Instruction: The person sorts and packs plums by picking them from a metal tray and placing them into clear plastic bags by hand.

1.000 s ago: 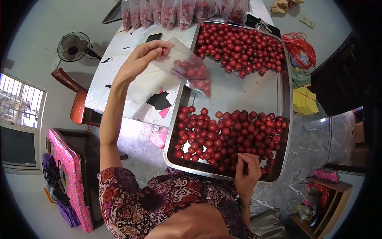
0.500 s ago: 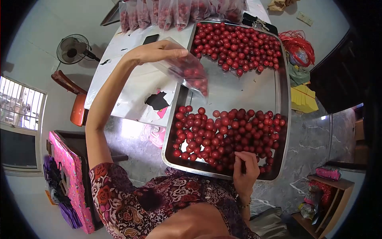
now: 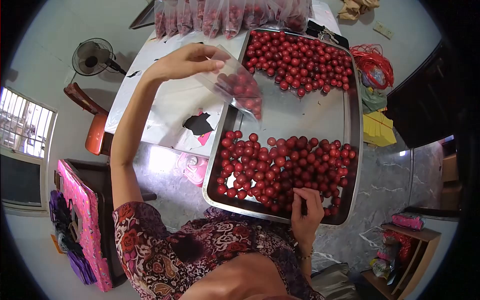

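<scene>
My left hand [image 3: 192, 62] grips the upper part of a clear plastic bag [image 3: 220, 82], which hangs tilted over the left edge of a large metal tray [image 3: 280, 112]. Several round, dark-red fruits lie inside the bag. Down at the near edge of the tray, my right hand [image 3: 307, 210] has its fingers bent together against the near pile of red fruits [image 3: 260, 167]; whatever may be between them is hidden. Another pile of the same fruits [image 3: 300, 60] fills the far end of the tray, with bare metal between the two piles.
Filled plastic bags [image 3: 232, 17] stand in a row at the table's far end. The white-covered table [image 3: 167, 112] has a black torn patch [image 3: 197, 122]. Red string [image 3: 372, 65] and a yellow stack [image 3: 378, 127] lie right of the tray. A fan [image 3: 93, 58] and chair [image 3: 97, 132] are left.
My left hand has shifted slightly, and its thumb sits lower against the bag. My right hand stays at the tray's near edge with little movement. The whole view has moved a little.
</scene>
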